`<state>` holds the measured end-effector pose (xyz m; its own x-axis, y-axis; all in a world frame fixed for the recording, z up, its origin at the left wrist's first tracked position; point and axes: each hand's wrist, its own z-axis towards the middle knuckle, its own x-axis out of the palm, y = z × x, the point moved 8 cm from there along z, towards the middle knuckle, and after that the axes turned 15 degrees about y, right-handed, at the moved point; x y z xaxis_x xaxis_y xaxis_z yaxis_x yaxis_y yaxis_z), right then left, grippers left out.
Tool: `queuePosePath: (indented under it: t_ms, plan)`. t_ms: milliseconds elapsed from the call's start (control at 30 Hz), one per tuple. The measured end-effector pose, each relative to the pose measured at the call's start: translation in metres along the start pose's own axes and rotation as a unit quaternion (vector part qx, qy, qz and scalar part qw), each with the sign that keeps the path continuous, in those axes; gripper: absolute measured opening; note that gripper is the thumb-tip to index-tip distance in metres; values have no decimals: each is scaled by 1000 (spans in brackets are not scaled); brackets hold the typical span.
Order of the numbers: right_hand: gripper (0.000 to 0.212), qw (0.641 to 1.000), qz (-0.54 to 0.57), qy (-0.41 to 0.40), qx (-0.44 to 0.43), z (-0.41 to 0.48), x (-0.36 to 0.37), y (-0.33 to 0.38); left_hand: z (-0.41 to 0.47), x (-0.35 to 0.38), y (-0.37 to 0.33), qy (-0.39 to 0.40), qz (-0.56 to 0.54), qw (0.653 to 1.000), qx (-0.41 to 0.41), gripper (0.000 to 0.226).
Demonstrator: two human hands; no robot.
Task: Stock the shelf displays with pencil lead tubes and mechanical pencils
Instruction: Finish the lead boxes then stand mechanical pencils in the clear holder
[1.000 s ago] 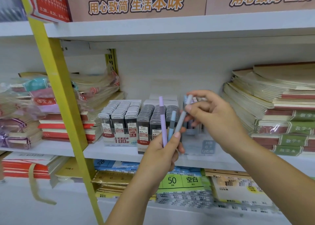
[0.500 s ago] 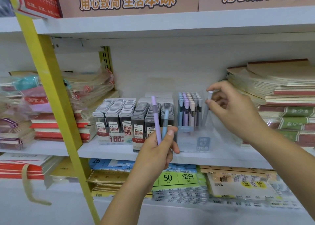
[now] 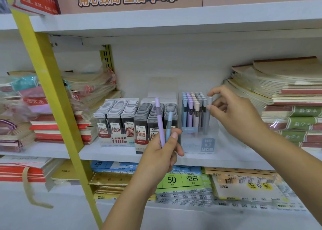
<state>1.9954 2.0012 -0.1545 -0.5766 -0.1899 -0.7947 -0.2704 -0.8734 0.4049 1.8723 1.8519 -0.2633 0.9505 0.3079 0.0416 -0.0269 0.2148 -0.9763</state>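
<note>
We hold two mechanical pencils upright in our left hand (image 3: 159,154), a purple pencil (image 3: 158,120) and a shorter-showing blue pencil (image 3: 168,125). The fingers are curled round their lower ends and the thumb presses across the front. This hand is raised in front of the white shelf (image 3: 113,154), just before the trays of lead tubes.

Our right hand (image 3: 235,115) reaches to the clear pencil box (image 3: 197,143), which stands on the shelf and bears a small blue label on its front. A grey pencil (image 3: 207,118) stands in the box at its right edge, beside rows of pastel pencils (image 3: 190,106) set upright. Our thumb and forefinger pinch the grey pencil lightly at its upper end; the other fingers are loosely bent behind.

Left of the box, touching it or nearly so, are two trays of lead tubes: a dark tray (image 3: 151,120) and, further left, a tray with red labels (image 3: 116,121).

Stacks of notebooks (image 3: 287,97) lie to the right, and wrapped stacks (image 3: 26,118) lie beyond the slanting yellow post (image 3: 50,90). Paper packs (image 3: 183,179) fill the shelf below.
</note>
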Motion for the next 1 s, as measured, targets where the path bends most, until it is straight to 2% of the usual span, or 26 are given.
queuePosePath:
  t_ms: [133, 200, 267, 333, 400, 533, 633, 733, 833, 900, 1000]
  plan:
    - [22, 996, -81, 4, 30, 3, 8, -3, -1, 3, -2, 11, 3, 1000, 2, 21]
    - [29, 996, -78, -10, 51, 1, 7, -2, -2, 4, -3, 19, 9, 1000, 2, 21]
    - [29, 997, -53, -51, 26, -8, 2, 12, -2, 6, -4, 29, 12, 1000, 1, 21]
    - [19, 998, 27, -58, -17, -16, 3, 30, -2, 9, -5, 41, 16, 999, 1, 21]
    - [18, 988, 153, -2, -25, -19, 16, 42, -2, 14, -7, 54, 23, 998, 2, 21]
    - [27, 921, 372, 118, -6, -20, 44, 55, -1, 25, -11, 78, 35, 996, 9, 21]
    - [18, 904, 420, 82, -12, -18, 36, 55, -3, 24, -12, 79, 40, 996, 11, 20]
    - [16, 914, 398, -60, -53, -18, -4, 49, -5, 14, -13, 67, 44, 997, 10, 22]
    - [19, 925, 311, -175, -129, -23, -43, 52, -8, 1, -10, 43, 50, 998, 3, 24]
    - [17, 949, 218, -174, -151, -18, -47, 58, -10, -5, -8, 30, 69, 997, -4, 24]
    - [16, 984, 63, -105, -132, -3, -24, 63, -12, -10, -4, 19, 82, 996, -12, 24]
